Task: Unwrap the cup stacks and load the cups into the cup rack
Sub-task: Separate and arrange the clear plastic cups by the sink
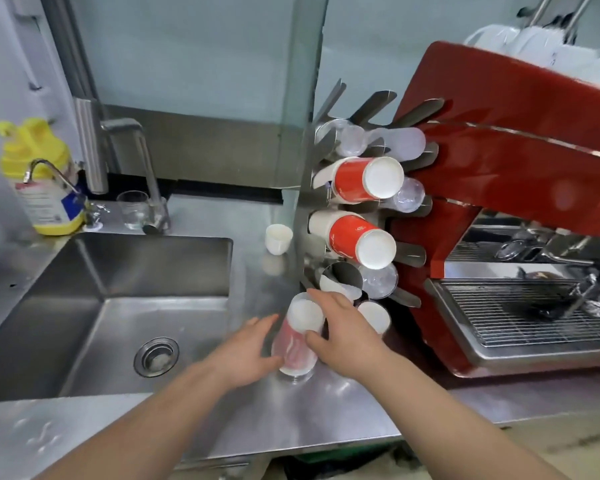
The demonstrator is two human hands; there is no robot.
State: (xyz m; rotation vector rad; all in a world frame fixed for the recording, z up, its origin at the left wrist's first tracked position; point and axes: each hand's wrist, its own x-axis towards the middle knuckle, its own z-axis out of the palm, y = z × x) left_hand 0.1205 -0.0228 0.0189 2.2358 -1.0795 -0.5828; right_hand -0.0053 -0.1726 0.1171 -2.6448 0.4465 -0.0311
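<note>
A stack of red-and-white paper cups [297, 341] in clear plastic wrap stands on the steel counter in front of the cup rack [326, 140]. My right hand [343, 327] grips the stack near its top, thumb on the near side. My left hand [246, 348] touches the stack's lower left side with fingers spread. The metal rack holds stacks of red cups [364, 181] [357, 237] and clear plastic cups [407, 195] lying on their sides. A lower rack tube [342, 277] looks partly filled with white cups.
A steel sink [118, 306] lies to the left, with a tap [142, 168], a glass [132, 209] and a yellow bottle [42, 181] behind it. A small white cup [278, 239] stands by the rack. A red espresso machine [499, 202] fills the right.
</note>
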